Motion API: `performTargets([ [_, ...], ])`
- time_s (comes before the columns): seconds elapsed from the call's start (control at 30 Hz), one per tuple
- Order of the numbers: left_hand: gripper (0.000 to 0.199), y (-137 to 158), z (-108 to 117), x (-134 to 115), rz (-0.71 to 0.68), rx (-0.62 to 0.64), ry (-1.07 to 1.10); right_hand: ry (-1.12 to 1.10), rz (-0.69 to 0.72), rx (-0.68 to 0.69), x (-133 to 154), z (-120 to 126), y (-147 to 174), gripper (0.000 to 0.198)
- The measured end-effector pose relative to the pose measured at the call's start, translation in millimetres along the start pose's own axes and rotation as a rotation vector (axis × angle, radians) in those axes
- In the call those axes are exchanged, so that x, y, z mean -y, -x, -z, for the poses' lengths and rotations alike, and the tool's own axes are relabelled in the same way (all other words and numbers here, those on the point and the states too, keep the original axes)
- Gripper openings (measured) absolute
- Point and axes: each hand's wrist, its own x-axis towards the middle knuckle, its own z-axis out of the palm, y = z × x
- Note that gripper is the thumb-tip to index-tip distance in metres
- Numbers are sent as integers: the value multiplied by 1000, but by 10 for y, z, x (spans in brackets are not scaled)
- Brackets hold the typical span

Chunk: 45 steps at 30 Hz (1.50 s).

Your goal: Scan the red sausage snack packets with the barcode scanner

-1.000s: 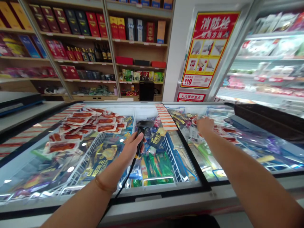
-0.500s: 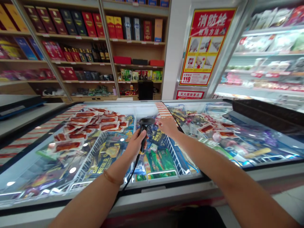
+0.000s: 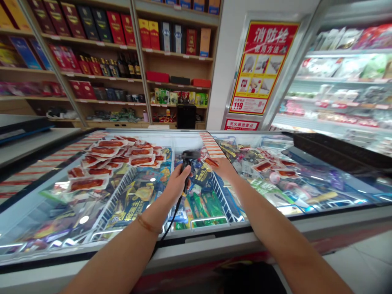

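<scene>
My left hand (image 3: 180, 179) is wrapped round the handle of a black barcode scanner (image 3: 190, 155), whose cable hangs down toward the freezer's front edge. Just right of the scanner head, my right hand (image 3: 225, 168) grips a small vacuum-packed sausage (image 3: 211, 162), its clear pack and reddish filling showing at the fingertips. A heap of similar sausage packs (image 3: 104, 151) lies on the left side of the freezer. More sausage packs (image 3: 263, 166) lie on the right side, beyond my right forearm.
Below my hands, the chest freezer (image 3: 211, 246) holds white wire baskets (image 3: 219, 190) with green packets (image 3: 202, 206) and blue bags (image 3: 134, 206). A long dark object (image 3: 339, 153) lies across its right side. Shelves of boxes (image 3: 101, 26) and a red poster (image 3: 263, 67) stand behind.
My right hand has turned and shifted slightly right, so the sausage pack now shows at its fingers. The scanner has moved a little to the right in view, still in my left hand.
</scene>
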Motion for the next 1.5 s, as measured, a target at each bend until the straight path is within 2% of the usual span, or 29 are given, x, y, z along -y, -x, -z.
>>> performTargets([
  [0.1,49,14,-12,9,-22,-2,14,-40,-21,-31,7,5,-18,26],
  [0.27,48,51,-34,-5,-45,73,-35,-261,23,-220,3,84,-60,34],
  [0.47,48,106,-49,-9,-113,151,-133,-462,-13,-299,51,192,-45,37],
  [0.63,56,110,-28,55,-132,190,-174,-473,12,-328,57,218,-38,28],
  [1.0,57,116,-4,57,-160,219,-201,-449,14,-317,60,243,-40,26],
  [1.13,56,92,19,119,-151,211,-219,-455,59,-337,37,202,-52,27],
  [1.27,51,79,-2,100,-152,73,-223,-415,94,-388,48,64,-71,26],
  [1.37,49,89,18,-80,-113,-101,-120,-427,99,-387,169,-42,-109,26],
  [1.5,49,182,296,-440,-90,-219,-24,-497,148,-332,582,-112,-240,29],
])
